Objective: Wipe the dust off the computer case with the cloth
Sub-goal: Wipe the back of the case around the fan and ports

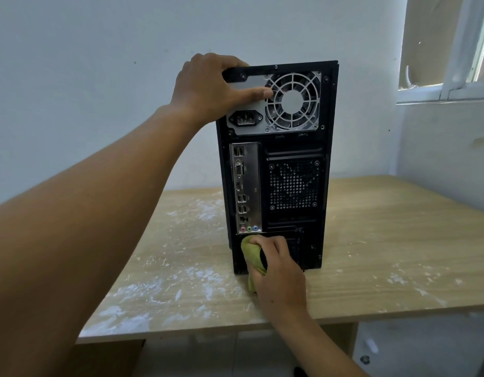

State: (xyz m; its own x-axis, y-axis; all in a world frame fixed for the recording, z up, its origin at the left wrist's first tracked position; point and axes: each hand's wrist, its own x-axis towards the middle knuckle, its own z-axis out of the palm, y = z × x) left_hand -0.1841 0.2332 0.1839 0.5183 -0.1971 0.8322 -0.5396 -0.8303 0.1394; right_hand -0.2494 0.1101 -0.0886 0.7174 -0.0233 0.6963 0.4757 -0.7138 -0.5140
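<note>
Computer case (289, 148): matt black metal, perforated vent panel; power-supply plate (258, 108) bare grey metal with wire fan grille. Cloth (251, 254): soft yellow-green fabric. Table (385, 240): light wood-grain top, matt, streaked with white powdery smears.

The left grip (208, 85) curls its fingers over the top edge of the computer case (289, 186), so their tips are hidden behind it. The right grip (279, 270) covers most of the cloth (250, 253) (only a yellow-green fold shows at its left) and hides part of the case's lower back panel. The case's front cannot be seen. Markings on the port panel (246, 189) are too small to read. The left forearm runs out at the left and bottom edges and hides the near left corner of the table (385, 254). The right forearm is cut by the bottom edge. The table runs out at the right edge, where the window (453, 50) is also cut.
</note>
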